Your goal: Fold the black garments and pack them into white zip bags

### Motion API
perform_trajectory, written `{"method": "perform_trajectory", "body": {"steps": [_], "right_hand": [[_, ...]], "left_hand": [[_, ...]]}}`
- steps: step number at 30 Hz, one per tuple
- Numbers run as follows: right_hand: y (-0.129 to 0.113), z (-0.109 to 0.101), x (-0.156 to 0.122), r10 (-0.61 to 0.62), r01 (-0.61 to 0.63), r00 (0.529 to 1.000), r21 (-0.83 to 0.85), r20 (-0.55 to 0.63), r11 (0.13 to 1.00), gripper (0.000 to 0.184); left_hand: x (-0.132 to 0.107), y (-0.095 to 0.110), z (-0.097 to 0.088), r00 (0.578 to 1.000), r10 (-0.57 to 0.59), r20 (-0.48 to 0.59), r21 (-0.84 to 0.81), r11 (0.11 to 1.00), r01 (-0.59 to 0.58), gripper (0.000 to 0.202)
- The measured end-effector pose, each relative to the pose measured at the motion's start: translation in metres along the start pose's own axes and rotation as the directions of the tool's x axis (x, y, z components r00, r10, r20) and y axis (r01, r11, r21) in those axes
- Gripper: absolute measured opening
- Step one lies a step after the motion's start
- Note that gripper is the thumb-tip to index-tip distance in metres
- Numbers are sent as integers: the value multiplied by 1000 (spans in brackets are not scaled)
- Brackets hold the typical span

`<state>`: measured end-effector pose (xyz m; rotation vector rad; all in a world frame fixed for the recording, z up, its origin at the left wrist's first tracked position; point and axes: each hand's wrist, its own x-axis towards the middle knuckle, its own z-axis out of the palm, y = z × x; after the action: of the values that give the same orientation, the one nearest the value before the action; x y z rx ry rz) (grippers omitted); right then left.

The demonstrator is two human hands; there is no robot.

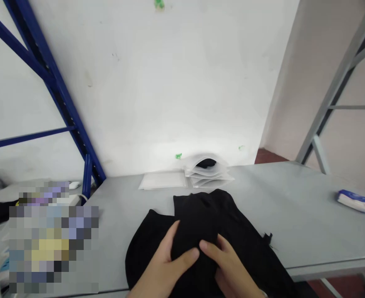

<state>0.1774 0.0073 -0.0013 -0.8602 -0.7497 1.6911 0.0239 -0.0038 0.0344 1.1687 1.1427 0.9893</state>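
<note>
Black cloth, apparently a garment (244,231), lies bunched across the front of the grey table, its near part hanging toward me. My left hand (177,258) grips a raised fold of it, thumb on top and the other fingers partly hidden by the fabric. From the right, my right hand (227,258) pinches the same fold, its thumb close to the left thumb. A small dark tie or tag sticks out at the garment's right edge. What kind of garment it is, I cannot tell.
Behind the garment, a stack of frosted plastic bags (209,176), one with black cloth inside, sits beside a flat pile of white bags (163,180). A tissue pack (355,201) lies far right on the table (306,215). Blue rack posts (67,99) rise at left, near a blurred-out area.
</note>
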Motion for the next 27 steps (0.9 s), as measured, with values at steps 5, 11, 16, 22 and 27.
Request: {"method": "perform_trajectory", "body": {"steps": [5,11,16,22,27], "right_hand": [[6,-5,2,42,-10,971,131,-237,991,60],[22,-7,9,79,-56,977,121,-196,991,85],[19,-2,21,48,-37,987,75,-152,997,78],[6,-6,23,146,-92,953,207,-265,974,70],[-7,-21,9,144,-52,919,249,-367,967,57]], "left_hand": [[73,23,-17,991,105,81,941,320,-110,39],[174,20,-45,985,173,-18,991,135,-6,34],[191,17,-57,971,240,13,992,122,-44,33],[148,47,-70,913,401,77,958,225,-179,23],[85,70,-112,940,250,233,886,344,-311,32]]}}
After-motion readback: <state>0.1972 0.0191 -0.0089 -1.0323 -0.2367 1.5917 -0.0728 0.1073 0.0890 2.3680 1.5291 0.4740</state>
